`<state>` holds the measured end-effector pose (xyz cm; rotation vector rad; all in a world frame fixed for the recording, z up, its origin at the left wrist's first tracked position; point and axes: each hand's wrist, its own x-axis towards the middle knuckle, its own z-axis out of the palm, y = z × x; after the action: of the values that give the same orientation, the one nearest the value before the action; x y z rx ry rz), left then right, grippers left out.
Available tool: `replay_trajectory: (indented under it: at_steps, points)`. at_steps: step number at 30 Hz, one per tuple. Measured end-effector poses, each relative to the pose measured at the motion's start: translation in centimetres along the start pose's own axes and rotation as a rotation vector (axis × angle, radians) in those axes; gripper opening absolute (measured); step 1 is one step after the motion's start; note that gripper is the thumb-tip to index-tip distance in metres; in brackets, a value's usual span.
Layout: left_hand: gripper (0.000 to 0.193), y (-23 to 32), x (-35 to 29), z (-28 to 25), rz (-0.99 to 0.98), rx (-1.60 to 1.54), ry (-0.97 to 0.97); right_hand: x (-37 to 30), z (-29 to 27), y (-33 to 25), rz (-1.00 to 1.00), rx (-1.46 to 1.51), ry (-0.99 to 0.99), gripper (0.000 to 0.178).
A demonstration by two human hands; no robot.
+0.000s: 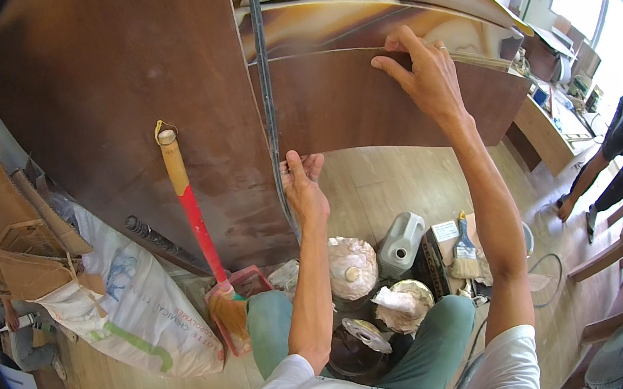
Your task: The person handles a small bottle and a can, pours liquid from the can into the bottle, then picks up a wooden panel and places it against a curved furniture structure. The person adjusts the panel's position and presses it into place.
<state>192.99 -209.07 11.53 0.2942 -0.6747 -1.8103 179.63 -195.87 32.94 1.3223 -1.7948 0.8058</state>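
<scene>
A brown curved wooden panel (347, 104) stands under a glossy cream-and-amber marbled slab (353, 26). My right hand (425, 75) is hooked over the panel's upper edge, thumb on the near face and fingertips partly hidden. At the lower left corner, my left hand (304, 187) grips the panel's bottom edge. Its thumb points up and its fingers curl underneath. Just left of that corner runs a dark vertical strip (265, 83), along the edge of a large brown board (133, 69).
Around my knees are a grey jerrycan (402, 244), crusted white tubs (351, 267) and a paintbrush (464, 249). A red-and-wood-handled brush (193, 209) leans on the board beside a white sack (139, 309) and cardboard (29, 237). Another person (617, 149) bends at right, near a wooden chair (616, 266).
</scene>
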Motion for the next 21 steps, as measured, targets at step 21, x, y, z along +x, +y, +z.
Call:
replay_trajectory:
  at_steps: [21]
  points:
    - [0.024, -1.8, -2.6, 2.7, -0.144, 0.009, -0.073, 0.4, -0.8, 0.0, 0.085, -0.084, -0.109, 0.042]
